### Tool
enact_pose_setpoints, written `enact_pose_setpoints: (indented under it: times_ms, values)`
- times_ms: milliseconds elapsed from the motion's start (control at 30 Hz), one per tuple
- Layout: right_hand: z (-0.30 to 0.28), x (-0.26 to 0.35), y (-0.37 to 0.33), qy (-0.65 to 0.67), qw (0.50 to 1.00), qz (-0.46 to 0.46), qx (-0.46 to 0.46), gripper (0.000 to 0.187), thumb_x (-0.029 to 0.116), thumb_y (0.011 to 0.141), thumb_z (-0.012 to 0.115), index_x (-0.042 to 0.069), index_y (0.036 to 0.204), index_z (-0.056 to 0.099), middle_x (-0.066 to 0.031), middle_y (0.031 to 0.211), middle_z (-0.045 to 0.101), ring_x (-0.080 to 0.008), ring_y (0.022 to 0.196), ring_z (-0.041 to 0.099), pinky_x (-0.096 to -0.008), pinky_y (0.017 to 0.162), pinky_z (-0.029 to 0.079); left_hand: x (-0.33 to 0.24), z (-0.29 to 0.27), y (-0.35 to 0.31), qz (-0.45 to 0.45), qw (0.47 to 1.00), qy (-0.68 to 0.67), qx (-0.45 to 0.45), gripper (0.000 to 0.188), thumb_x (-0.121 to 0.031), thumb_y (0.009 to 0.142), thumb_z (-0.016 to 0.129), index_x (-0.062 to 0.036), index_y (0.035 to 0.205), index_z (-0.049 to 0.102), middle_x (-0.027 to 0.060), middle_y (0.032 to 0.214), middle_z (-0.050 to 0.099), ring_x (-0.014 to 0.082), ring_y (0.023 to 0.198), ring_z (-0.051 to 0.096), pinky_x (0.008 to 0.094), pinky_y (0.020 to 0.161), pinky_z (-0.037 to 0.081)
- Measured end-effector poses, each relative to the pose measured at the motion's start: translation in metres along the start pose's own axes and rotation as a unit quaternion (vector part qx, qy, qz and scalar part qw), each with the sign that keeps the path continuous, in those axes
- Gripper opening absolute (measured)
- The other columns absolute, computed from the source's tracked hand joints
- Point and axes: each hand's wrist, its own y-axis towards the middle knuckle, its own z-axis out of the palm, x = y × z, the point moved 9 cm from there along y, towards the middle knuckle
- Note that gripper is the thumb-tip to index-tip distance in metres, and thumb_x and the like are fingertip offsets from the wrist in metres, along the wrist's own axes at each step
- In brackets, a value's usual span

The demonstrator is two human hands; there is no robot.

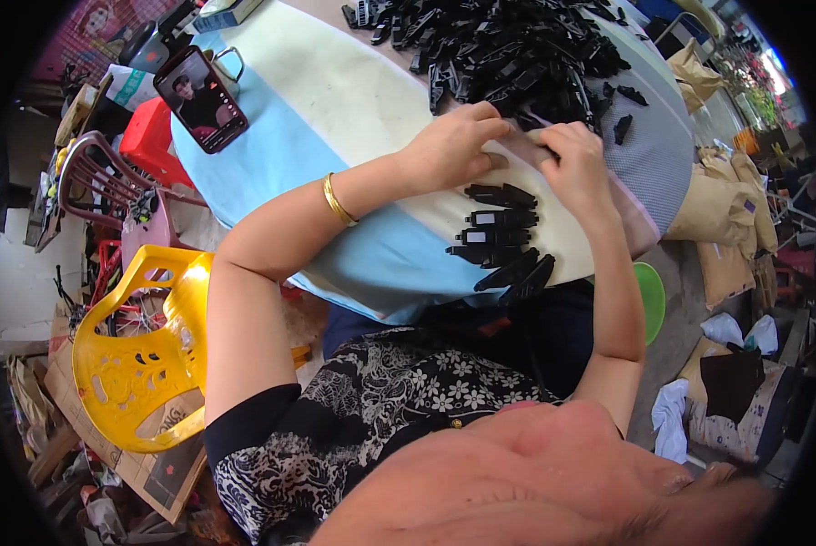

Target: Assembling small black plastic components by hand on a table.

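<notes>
My left hand [451, 146], a gold bangle on its wrist, is above the table at the near edge of a large heap of black plastic parts [517, 55]. Its fingers are curled, and whatever they hold is hidden. Just to its right, my right hand [575, 164] is closed with thumb and fingers pressed together. I cannot make out anything in its grip. The two hands face each other with a small gap between them. Below them, near the table's front edge, lies a short column of several black parts [494, 237], some with a pale rectangle on top.
A striped cloth [335, 82] covers the round table. At the far left a phone [200, 98] leans upright against a mug [229, 65]. A yellow plastic chair [144, 364] stands left, a green basin [649, 300] below the table's right side, and brown sacks [722, 205] further right.
</notes>
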Motion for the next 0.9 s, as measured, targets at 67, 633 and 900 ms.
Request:
enact_pose_setpoints:
  times_ms: [67, 633, 900]
  values:
    - [0.003, 0.001, -0.001, -0.03, 0.999, 0.025, 0.014, 0.015, 0.009, 0.074, 0.061, 0.007, 0.089, 0.064, -0.0038, 0.09, 0.06, -0.0231, 0.088, 0.054, -0.0373, 0.08, 0.04, 0.0, 0.004, 0.007, 0.042, 0.999, 0.016, -0.021, 0.04, -0.011, 0.072, 0.064, -0.0046, 0.11, 0.056, 0.0118, 0.111, 0.054, 0.0305, 0.097, 0.054, 0.0377, 0.084, 0.046]
    - [-0.044, -0.097, 0.008, 0.067, 0.979, 0.145, -0.129, 0.012, 0.016, 0.078, 0.064, 0.008, 0.086, 0.068, -0.0107, 0.08, 0.066, -0.0234, 0.069, 0.063, -0.0307, 0.06, 0.048, -0.005, 0.014, 0.003, 0.046, 0.999, 0.027, -0.011, 0.023, -0.013, 0.073, 0.065, -0.0032, 0.094, 0.062, 0.011, 0.093, 0.055, 0.029, 0.094, 0.051, 0.0365, 0.084, 0.043]
    - [0.003, -0.269, 0.031, -0.156, 0.912, 0.372, 0.072, 0.035, 0.042, 0.078, 0.06, 0.02, 0.105, 0.067, -0.012, 0.101, 0.065, -0.031, 0.099, 0.06, -0.0418, 0.085, 0.046, -0.002, 0.014, 0.0, 0.025, 1.0, 0.004, 0.006, 0.024, -0.011, 0.073, 0.064, -0.0026, 0.096, 0.062, 0.0123, 0.095, 0.054, 0.0301, 0.094, 0.05, 0.0371, 0.085, 0.043]
